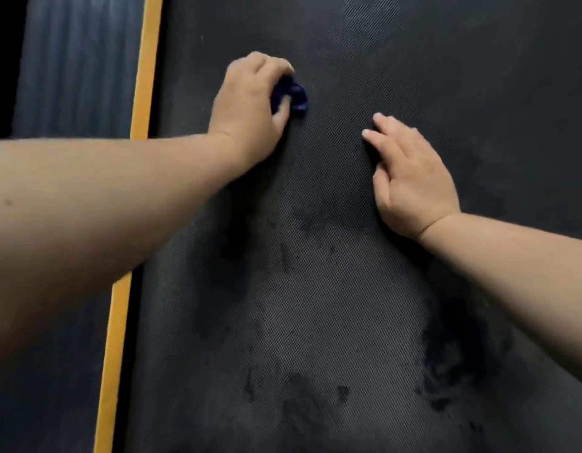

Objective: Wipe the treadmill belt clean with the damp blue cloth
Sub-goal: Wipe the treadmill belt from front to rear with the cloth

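Note:
The black textured treadmill belt (348, 305) fills most of the head view, with dark damp smears across its lower half. My left hand (247, 106) presses a bunched dark blue cloth (294, 94) onto the belt near its upper left; most of the cloth is hidden under the palm and fingers. My right hand (410, 178) lies flat on the belt to the right of the cloth, fingers apart, holding nothing.
An orange stripe (145, 76) runs along the belt's left edge. Beyond it lies the ribbed dark side rail (77, 67). My two bare forearms reach in from the lower left and right.

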{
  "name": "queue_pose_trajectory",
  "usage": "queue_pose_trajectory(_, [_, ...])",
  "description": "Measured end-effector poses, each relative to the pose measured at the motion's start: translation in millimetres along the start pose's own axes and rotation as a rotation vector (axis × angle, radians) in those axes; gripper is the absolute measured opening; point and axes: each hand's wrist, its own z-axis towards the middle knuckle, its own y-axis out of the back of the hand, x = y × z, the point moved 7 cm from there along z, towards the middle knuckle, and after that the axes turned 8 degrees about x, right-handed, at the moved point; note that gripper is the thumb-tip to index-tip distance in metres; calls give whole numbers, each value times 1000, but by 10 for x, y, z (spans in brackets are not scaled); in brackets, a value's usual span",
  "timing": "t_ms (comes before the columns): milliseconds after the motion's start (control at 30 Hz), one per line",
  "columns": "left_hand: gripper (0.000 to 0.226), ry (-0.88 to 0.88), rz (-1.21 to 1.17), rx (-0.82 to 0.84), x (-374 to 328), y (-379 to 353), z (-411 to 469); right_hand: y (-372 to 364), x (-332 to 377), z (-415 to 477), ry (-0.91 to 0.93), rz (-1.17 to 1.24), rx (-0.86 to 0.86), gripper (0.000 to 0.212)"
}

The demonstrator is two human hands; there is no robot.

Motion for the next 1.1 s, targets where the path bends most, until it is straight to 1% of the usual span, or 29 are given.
queue_pose_trajectory(100, [25,-179,-10,58,-292,-157,-667,-5,-10,-21,-13,-4,10,51])
queue_pose_trajectory(167, [27,-257,-65,165,-431,-173,-1078,20,-2,-5,-10,-9,12,51])
queue_pose_trajectory(233, [28,-286,-113,253,-370,-133,-1061,35,29,6,-11,-10,5,51])
queue_pose_trajectory(267, [27,-267,-115,230,-308,-100,-894,37,30,10,-16,-7,-1,51])
queue_pose_trajectory(300, [25,-202,-115,175,-216,-73,-662,35,20,-2,-18,-8,-8,51])
queue_pose_trajectory(367, [26,5,-81,25,-8,-11,-294,23,11,-20,-15,-11,-11,51])
queue_pose_trajectory(400, [27,96,-69,-7,34,-32,-249,20,16,-15,-9,-15,-10,51])
queue_pose_trajectory(433, [27,125,-66,-18,7,-76,-307,12,25,-6,-4,-9,1,51])
queue_pose_trajectory(467, [29,92,-71,-13,-75,-111,-449,-1,28,-3,-8,6,22,52])
queue_pose_trajectory(533, [33,-64,-68,64,-311,-177,-857,-19,2,-14,-34,13,49,54])
queue_pose_trajectory(567, [35,-137,-75,144,-398,-201,-1071,-25,-4,-20,-40,-11,61,55])
queue_pose_trajectory(600, [37,-183,-78,230,-453,-203,-1236,-13,12,-10,-31,-53,86,55])
queue_pose_trajectory(667, [47,-191,-84,390,-436,-175,-1264,82,70,107,-37,-130,168,49])
queue_pose_trajectory(733, [59,-151,-100,464,-449,-71,-1086,232,155,233,-43,-166,255,41])
queue_pose_trajectory(767, [63,-124,-112,447,-453,10,-1013,326,243,295,-31,-155,261,39])
queue_pose_trajectory(833, [64,11,-180,338,-354,195,-913,476,491,378,-9,-101,242,41])
queue_pose_trajectory(900, [57,210,-187,253,-107,350,-974,429,821,369,-1,-52,306,53])
queue_pose_trajectory(933, [53,279,-83,247,19,411,-1052,318,1004,320,13,-65,379,62])
queue_pose_trajectory(1000, [57,334,229,290,252,524,-1218,39,1361,179,66,-136,530,78])
queue_pose_trajectory(1033, [62,368,329,333,368,570,-1310,-77,1487,122,90,-159,571,81])
queue_pose_trajectory(1100, [72,467,400,445,522,608,-1501,-213,1588,64,126,-180,569,76])
